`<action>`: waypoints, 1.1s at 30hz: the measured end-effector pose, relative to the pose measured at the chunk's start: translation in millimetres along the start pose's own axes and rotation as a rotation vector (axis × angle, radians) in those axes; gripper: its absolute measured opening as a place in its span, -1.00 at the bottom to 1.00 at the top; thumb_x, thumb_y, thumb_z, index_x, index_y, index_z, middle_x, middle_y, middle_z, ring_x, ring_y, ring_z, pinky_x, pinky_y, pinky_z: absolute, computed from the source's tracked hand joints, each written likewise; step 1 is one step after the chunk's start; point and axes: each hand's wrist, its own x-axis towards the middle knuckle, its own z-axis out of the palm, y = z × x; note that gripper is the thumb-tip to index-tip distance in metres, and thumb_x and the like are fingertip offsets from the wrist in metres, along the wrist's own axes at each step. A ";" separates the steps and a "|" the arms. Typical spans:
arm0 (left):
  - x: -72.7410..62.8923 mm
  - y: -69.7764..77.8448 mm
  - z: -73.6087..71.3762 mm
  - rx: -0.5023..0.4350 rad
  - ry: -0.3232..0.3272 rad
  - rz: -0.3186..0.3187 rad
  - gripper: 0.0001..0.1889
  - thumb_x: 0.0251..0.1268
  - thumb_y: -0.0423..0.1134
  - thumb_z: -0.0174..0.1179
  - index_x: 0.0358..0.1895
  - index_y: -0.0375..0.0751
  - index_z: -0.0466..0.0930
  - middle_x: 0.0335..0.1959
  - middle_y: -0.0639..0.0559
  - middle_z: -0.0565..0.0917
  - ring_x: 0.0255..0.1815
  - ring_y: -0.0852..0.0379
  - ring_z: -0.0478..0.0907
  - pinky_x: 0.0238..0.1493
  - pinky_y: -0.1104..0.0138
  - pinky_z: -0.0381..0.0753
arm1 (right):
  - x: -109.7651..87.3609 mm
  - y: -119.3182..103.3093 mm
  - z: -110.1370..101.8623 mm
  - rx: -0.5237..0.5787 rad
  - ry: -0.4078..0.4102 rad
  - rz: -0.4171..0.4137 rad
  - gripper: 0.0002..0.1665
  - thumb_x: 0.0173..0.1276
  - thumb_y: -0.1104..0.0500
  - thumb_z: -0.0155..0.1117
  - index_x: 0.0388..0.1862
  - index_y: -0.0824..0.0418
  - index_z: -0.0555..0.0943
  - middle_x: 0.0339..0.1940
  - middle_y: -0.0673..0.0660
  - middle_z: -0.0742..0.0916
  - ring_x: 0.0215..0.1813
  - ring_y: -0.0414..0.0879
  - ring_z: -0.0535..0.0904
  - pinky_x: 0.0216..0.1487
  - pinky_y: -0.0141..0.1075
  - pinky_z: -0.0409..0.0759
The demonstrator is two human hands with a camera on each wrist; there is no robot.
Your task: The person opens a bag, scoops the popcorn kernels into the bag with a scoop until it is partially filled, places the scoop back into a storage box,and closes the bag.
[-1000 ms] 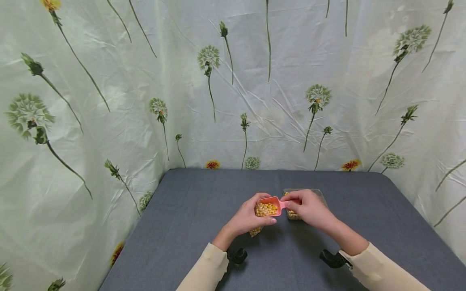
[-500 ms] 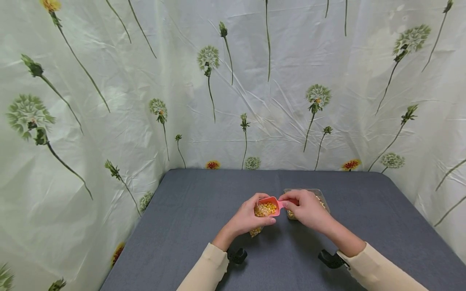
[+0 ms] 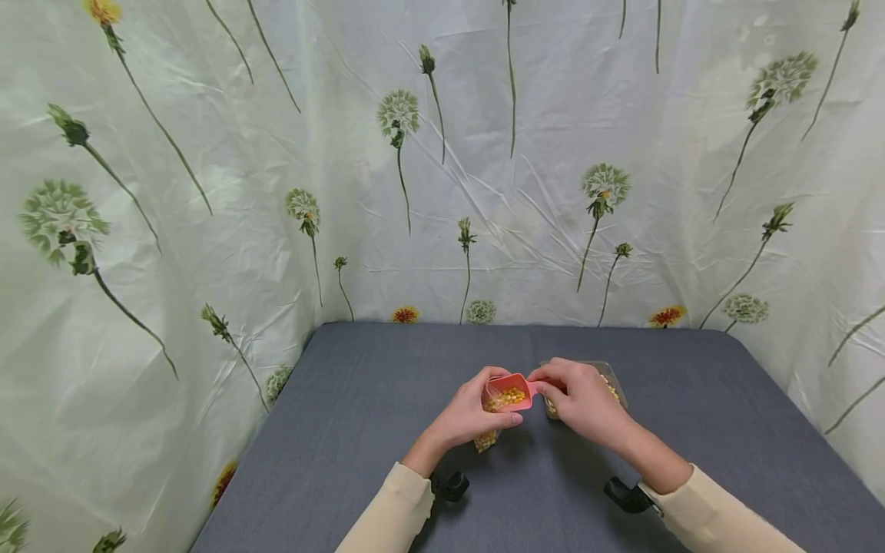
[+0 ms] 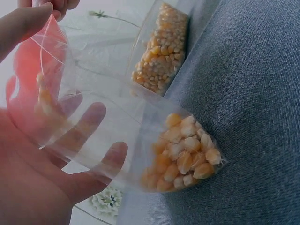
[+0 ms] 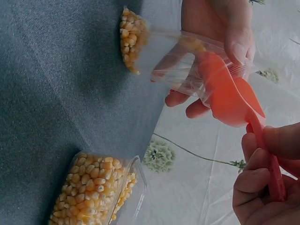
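Observation:
My left hand (image 3: 465, 418) holds a clear plastic bag (image 4: 117, 124) near its mouth, with thumb and fingers around it. Corn kernels (image 4: 185, 157) fill the bag's bottom, which hangs close to the table. Between thumb and fingers, my right hand (image 3: 588, 403) grips the handle of a pink scoop (image 5: 229, 98). The scoop's front end reaches into the bag's mouth, tilted down, and some kernels (image 3: 513, 396) lie in its bowl. In the left wrist view, kernels show at the scoop's tip inside the bag.
A clear rectangular container (image 5: 144, 187) of corn kernels stands on the table, partly behind my right hand in the head view. Dark grey cloth covers the table (image 3: 387, 376). A white curtain (image 3: 442, 192) printed with dandelions hangs behind it.
Fewer kernels remain in the scoop's bowl than a second ago. My right hand has shifted slightly left with the scoop, while my left hand stays nearly in place.

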 end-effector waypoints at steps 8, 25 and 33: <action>-0.9 0.0 -2.1 -0.014 0.005 0.003 -0.35 0.13 0.07 0.49 0.27 0.20 0.40 0.03 0.22 0.60 -0.06 0.18 0.60 -0.11 0.27 0.63 | -0.5 1.3 1.9 -0.024 0.050 -0.080 -0.86 0.32 0.30 0.43 -0.20 0.09 0.78 -0.36 -0.09 0.66 -0.47 -0.24 0.44 -0.47 -0.35 0.50; -0.3 -1.6 -7.0 -0.063 0.061 0.040 -0.39 0.18 0.00 0.48 0.26 0.14 0.40 0.09 0.19 0.60 -0.04 0.17 0.65 -0.01 0.20 0.64 | 3.1 -4.7 4.8 -0.115 0.154 -0.224 -0.80 0.25 0.37 0.47 -0.18 0.15 0.77 -0.39 -0.13 0.59 -0.45 -0.28 0.40 -0.46 -0.40 0.50; 0.2 -2.9 -7.7 -0.051 0.079 0.053 -0.40 0.19 -0.03 0.48 0.26 0.15 0.40 0.08 0.18 0.59 -0.09 0.17 0.66 0.00 0.10 0.64 | 1.0 -2.2 6.0 -0.121 0.173 -0.201 -0.82 0.25 0.34 0.48 -0.19 0.15 0.77 -0.38 -0.13 0.61 -0.45 -0.29 0.42 -0.46 -0.38 0.48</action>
